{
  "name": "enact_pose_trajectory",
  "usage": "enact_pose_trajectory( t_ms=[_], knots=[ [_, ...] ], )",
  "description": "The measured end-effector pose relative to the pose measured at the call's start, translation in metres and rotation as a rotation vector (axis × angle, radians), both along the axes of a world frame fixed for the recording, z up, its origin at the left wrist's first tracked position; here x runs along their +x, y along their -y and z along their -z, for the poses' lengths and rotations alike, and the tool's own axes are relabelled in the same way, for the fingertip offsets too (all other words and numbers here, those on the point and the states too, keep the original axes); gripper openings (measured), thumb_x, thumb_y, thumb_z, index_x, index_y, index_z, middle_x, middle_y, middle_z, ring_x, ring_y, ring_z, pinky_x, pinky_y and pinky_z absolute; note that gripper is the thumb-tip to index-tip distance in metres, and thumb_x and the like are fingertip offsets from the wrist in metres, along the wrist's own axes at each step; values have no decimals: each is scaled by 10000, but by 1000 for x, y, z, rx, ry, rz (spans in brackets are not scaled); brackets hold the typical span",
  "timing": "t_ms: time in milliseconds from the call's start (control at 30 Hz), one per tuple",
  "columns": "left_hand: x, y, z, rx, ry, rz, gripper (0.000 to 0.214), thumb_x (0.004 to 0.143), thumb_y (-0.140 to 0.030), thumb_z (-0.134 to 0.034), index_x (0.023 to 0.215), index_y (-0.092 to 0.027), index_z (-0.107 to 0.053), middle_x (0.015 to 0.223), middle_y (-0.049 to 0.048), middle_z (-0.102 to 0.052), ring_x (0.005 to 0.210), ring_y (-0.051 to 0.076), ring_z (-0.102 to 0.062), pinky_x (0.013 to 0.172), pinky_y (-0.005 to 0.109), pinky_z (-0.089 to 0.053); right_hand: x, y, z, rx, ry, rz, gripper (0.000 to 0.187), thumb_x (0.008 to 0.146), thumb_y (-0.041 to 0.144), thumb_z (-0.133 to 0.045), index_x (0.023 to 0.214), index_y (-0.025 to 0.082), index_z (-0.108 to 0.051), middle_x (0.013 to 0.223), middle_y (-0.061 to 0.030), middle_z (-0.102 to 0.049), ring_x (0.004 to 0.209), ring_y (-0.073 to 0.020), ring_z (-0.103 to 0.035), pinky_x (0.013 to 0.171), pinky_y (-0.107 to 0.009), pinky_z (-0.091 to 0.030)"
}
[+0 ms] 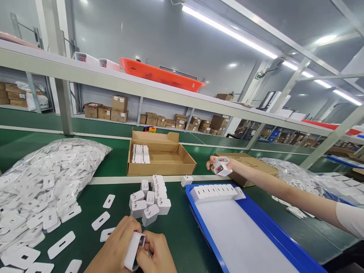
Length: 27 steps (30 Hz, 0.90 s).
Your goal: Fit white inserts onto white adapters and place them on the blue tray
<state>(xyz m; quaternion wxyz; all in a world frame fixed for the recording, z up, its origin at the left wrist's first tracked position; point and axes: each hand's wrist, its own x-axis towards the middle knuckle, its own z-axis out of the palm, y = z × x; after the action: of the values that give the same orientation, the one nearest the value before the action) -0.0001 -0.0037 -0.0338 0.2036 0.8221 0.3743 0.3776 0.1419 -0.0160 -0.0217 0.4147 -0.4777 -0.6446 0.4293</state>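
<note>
Two hands grip one white charger (134, 250) at the bottom edge: left hand (115, 248) wrapped around its body, right hand (157, 253) pinching its lower end. It looks light, rigid and smooth, best held by its flat sides. Its long axis tilts upward, slightly right. Beyond stand loose chargers (150, 199), then a blue tray (256, 220).

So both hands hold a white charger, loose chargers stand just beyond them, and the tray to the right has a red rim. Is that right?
Not quite. The head view shows the tray has a blue rim, not red. The rest stands: the left hand and right hand hold a white charger, and loose chargers stand just beyond them.
</note>
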Motion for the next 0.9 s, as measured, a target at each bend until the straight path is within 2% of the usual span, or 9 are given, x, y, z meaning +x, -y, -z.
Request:
enact_pose_trajectory(
  t_ms=[233, 333, 400, 500, 567, 633, 700, 800, 900],
  knots=[
    [5, 0, 5, -38, 51, -62, 206, 754, -156, -439, 917, -247, -352, 862, -6, -456, 772, 201, -536, 627, 285, -394, -1, -3, 6, -17, -18, 61, 214, 640, 242, -480, 512, 185, -318, 492, 66, -242, 502, -60, -213, 459, -239, -144],
    [7, 0, 8, -167, 152, -63, 234, 751, -186, -464, 939, -255, -342, 870, -19, -470, 684, 166, -533, 589, 262, -397, 4, -4, 10, -37, -56, 35, 258, 687, 320, -544, 530, 171, -405, 485, 67, -279, 484, -57, -238, 460, -227, -157],
    [8, -1, 8, -255, 264, -39, 268, 746, -213, -496, 960, -259, -342, 924, -17, -484, 678, 145, -536, 616, 253, -417, 10, -7, 13, -106, -203, 33, 340, 711, 449, -622, 588, 153, -507, 500, 61, -341, 497, -62, -286, 476, -215, -186],
    [6, -5, 4, -392, 415, 19, 250, 813, -366, -533, 1007, -245, -431, 1014, 14, -512, 819, 170, -557, 727, 269, -438, 23, -17, 13, -283, -488, 17, 403, 676, 563, -625, 698, 171, -531, 470, 77, -355, 439, -55, -228, 458, -211, -161],
    [3, -8, 1, -553, 496, 71, 412, 837, -564, -540, 1065, -221, -516, 1029, 45, -569, 913, 211, -566, 799, 290, -438, 31, -23, 8, -352, -598, -11, 353, 630, 513, -578, 754, 207, -453, 477, 94, -353, 410, -46, -165, 448, -207, -132],
    [0, -11, -1, -699, 541, 137, 609, 777, -702, -571, 1116, -197, -563, 1030, 70, -620, 964, 244, -574, 857, 314, -429, 37, -26, -1, -357, -683, -14, 337, 591, 424, -561, 802, 221, -395, 562, 84, -397, 443, -46, -207, 478, -194, -175],
    [-2, -12, -3, -762, 525, 204, 697, 729, -741, -605, 1146, -184, -573, 1054, 92, -634, 1008, 267, -569, 877, 331, -419, 41, -23, -14, -355, -759, -18, 337, 645, 396, -598, 849, 219, -397, 661, 65, -436, 508, -55, -288, 535, -194, -247],
    [-3, -7, -8, -837, 456, 248, 719, 720, -746, -611, 1178, -196, -546, 1103, 98, -609, 1021, 267, -555, 866, 337, -403, 41, -18, -33, -229, -631, 34, 337, 803, 470, -644, 896, 216, -442, 756, 40, -462, 632, -87, -389, 622, -211, -327],
    [-1, 0, -17, -884, 436, 287, 648, 749, -705, -615, 1168, -224, -501, 1034, 47, -599, 934, 224, -552, 819, 304, -390, 32, -17, -42, 56, -210, 62, 243, 883, 432, -586, 856, 200, -518, 807, 2, -500, 743, -133, -467, 674, -235, -372]
  ],
)
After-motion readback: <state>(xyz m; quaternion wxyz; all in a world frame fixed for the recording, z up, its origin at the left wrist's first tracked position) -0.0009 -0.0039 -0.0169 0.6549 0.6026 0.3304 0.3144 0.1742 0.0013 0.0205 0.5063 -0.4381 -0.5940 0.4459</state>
